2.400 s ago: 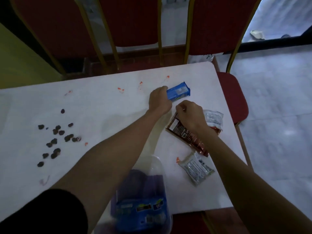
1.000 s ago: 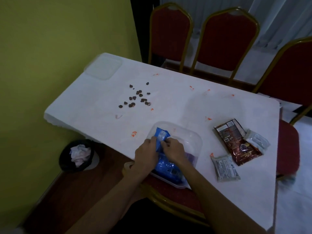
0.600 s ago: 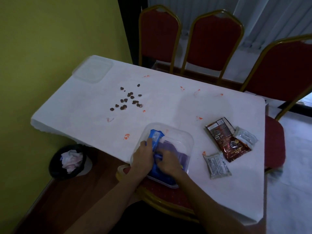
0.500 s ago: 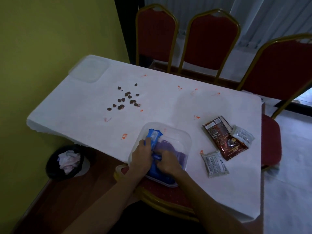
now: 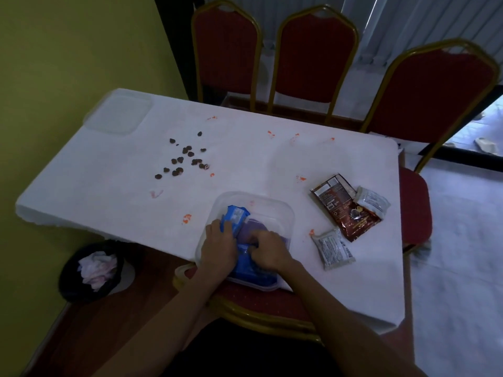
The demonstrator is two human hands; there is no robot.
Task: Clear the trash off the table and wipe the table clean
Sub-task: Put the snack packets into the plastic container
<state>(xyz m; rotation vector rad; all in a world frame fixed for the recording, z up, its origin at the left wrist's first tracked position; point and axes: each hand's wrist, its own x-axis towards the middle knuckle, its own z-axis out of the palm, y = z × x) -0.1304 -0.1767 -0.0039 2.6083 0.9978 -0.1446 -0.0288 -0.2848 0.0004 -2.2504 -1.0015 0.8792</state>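
Observation:
A clear plastic container (image 5: 283, 213) sits at the near edge of the white table (image 5: 245, 164). Both hands are inside it. My left hand (image 5: 217, 247) grips a blue wrapper (image 5: 236, 215) that stands up at the container's left side. My right hand (image 5: 268, 251) presses down on blue and purple packaging (image 5: 253, 229) inside. To the right lie a brown sachet (image 5: 344, 209) and two grey sachets (image 5: 332, 248) (image 5: 373, 201). Several dark crumbs (image 5: 185, 157) and orange smears (image 5: 186, 219) mark the table.
A clear lid (image 5: 119, 114) lies at the table's far left corner. A black bin (image 5: 91, 270) holding crumpled tissue stands on the floor at the left, by the yellow wall. Three red chairs (image 5: 313, 58) stand behind the table, and another red seat (image 5: 261, 300) is under the near edge.
The blue wrapper was lifted from the table's far right side and brought into the clear container. Both hands have since pushed it lower, and the view has shifted back and left.

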